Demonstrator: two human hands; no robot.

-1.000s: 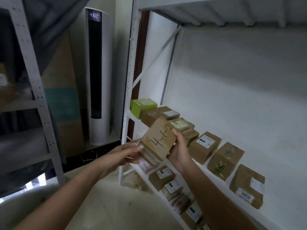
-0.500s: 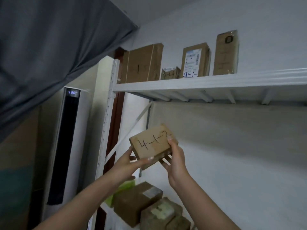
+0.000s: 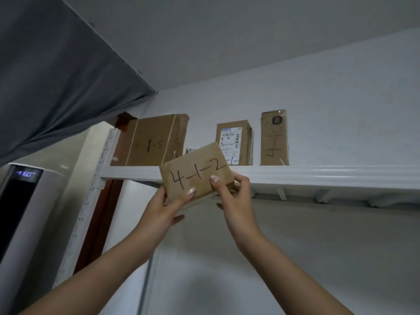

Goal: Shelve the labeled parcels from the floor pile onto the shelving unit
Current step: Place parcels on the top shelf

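A small brown parcel (image 3: 195, 171) marked "4-1-2" is raised in front of the white top shelf (image 3: 295, 175), tilted, overlapping its front edge. My left hand (image 3: 168, 208) grips its lower left corner with the thumb on the face. My right hand (image 3: 231, 192) holds its lower right edge, thumb pressed on the front. On the top shelf stand a large box marked "4-1-5" (image 3: 154, 139), a box with a printed label (image 3: 235, 142) and a tall narrow box (image 3: 273, 137). A small item behind the held parcel is mostly hidden.
The shelf's perforated white upright (image 3: 91, 196) runs down at the left, beside a brown door frame (image 3: 102, 219). A tall white tower appliance with a lit display (image 3: 22, 201) stands at the far left. A grey curtain (image 3: 56, 76) hangs overhead at the upper left.
Both hands have lifted the parcel from the lower shelf level up to the top shelf's edge. My view has tilted upward, and the lower shelves have left the frame.
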